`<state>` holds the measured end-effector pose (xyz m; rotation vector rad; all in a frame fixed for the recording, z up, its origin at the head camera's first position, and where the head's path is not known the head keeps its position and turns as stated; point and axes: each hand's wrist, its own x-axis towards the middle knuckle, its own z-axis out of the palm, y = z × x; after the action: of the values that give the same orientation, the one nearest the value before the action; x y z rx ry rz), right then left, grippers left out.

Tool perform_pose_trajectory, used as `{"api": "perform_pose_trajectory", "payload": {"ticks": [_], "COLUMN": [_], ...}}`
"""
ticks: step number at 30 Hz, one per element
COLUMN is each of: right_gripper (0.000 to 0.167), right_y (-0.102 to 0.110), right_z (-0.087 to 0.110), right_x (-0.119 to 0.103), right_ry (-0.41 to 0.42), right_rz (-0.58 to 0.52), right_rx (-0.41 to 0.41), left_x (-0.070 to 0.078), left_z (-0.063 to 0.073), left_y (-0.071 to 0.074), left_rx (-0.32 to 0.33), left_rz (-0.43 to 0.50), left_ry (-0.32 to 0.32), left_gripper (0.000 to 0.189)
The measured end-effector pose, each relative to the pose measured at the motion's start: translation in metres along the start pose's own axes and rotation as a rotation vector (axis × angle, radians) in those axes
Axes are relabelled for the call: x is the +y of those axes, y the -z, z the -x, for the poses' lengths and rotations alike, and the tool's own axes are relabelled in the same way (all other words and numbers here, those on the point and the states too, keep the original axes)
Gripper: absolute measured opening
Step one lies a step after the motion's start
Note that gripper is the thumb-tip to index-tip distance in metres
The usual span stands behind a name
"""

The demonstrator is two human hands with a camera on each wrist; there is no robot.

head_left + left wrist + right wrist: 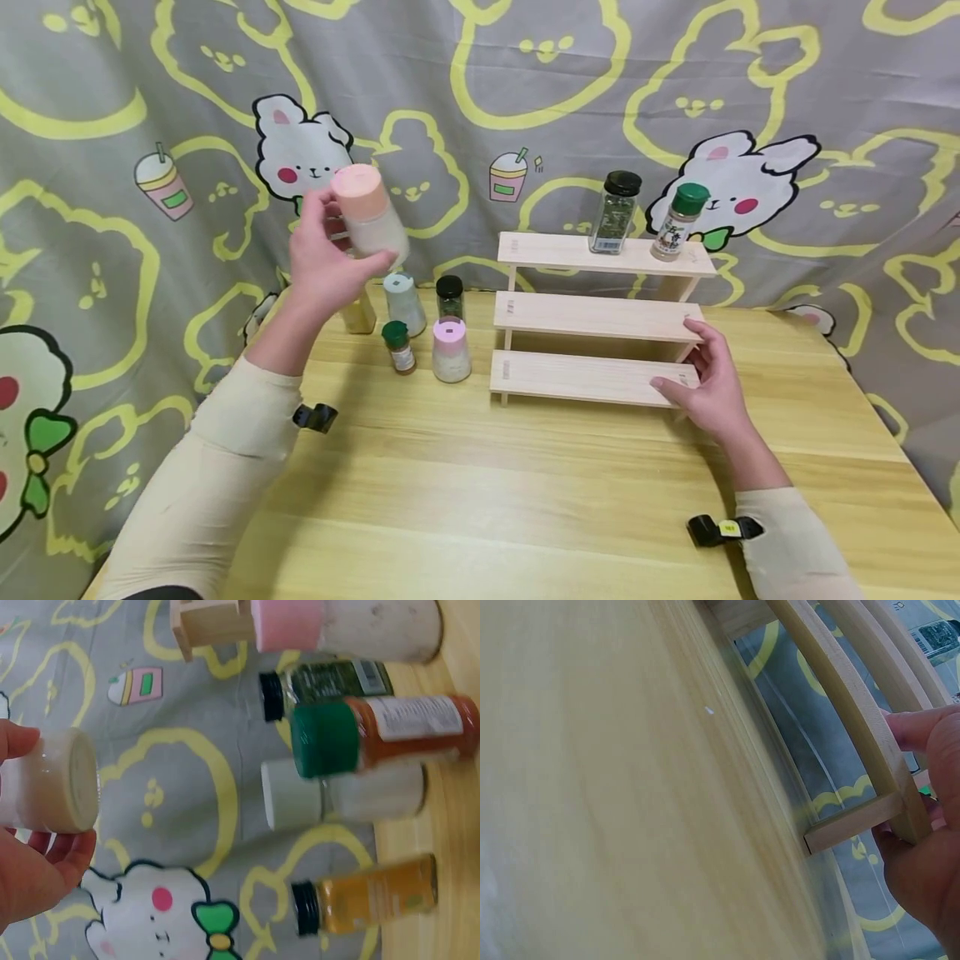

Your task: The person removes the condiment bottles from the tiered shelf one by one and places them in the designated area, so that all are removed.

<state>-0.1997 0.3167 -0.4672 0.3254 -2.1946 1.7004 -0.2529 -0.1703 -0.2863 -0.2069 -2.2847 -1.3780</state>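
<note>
My left hand (330,258) grips a clear jar with a peach-pink lid (362,193), raised and tilted above the table's left side. The left wrist view shows the base of this jar (79,780), with fingers and thumb round it. On the right, my right hand (712,383) grips the right end of a three-tier wooden shelf (592,315), thumb on the lowest board. Upon the top tier stand a black-capped jar of green herbs (617,212) and a green-capped spice bottle (678,223).
Left of the shelf stand a pink-lidded jar (452,354), a green-capped bottle (399,348), a pale-lidded jar (405,304), a black-capped herb jar (450,298) and a yellow spice bottle (375,896). A patterned grey curtain (420,67) hangs behind the wooden table (480,500).
</note>
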Motion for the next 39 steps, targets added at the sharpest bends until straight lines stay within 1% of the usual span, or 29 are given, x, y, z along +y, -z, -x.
{"api": "perform_pose_trajectory", "payload": {"ticks": [3,7,15,22,29,35,39], "right_gripper": [0.102,0.102,0.101,0.102,0.102,0.102,0.101], "right_y": [-0.001,-0.001,-0.002,-0.001,-0.002,-0.002,-0.002], "right_z": [-0.001,-0.002,-0.001,-0.001,-0.001,-0.001,-0.001], "right_x": [0.000,0.000,0.000,0.000,-0.001,-0.001,0.000], "right_ry": [-0.002,-0.006,-0.012,-0.013,-0.013,-0.011,-0.013], "right_rz": [-0.012,-0.021,-0.025,-0.040,-0.030,-0.025,-0.024], "right_rx": [-0.001,0.002,0.004,0.007,0.005,0.000,0.004], "left_x": [-0.009,-0.019,-0.031,-0.042,-0.056,-0.068,-0.078], "left_z": [0.006,0.012,0.022,0.030,0.042,0.053,0.058], "left_y": [0.011,0.022,0.034,0.037,0.036,0.038,0.036], "left_rx": [0.025,0.042,0.076,0.089,0.106,0.100,0.107], "left_rz": [-0.013,-0.023,-0.045,-0.041,-0.023,-0.039,-0.032], "left_ry": [-0.002,0.025,0.062,0.111,0.162,0.198,0.219], "left_gripper": [0.079,0.080,0.078,0.081,0.082,0.081,0.081]}}
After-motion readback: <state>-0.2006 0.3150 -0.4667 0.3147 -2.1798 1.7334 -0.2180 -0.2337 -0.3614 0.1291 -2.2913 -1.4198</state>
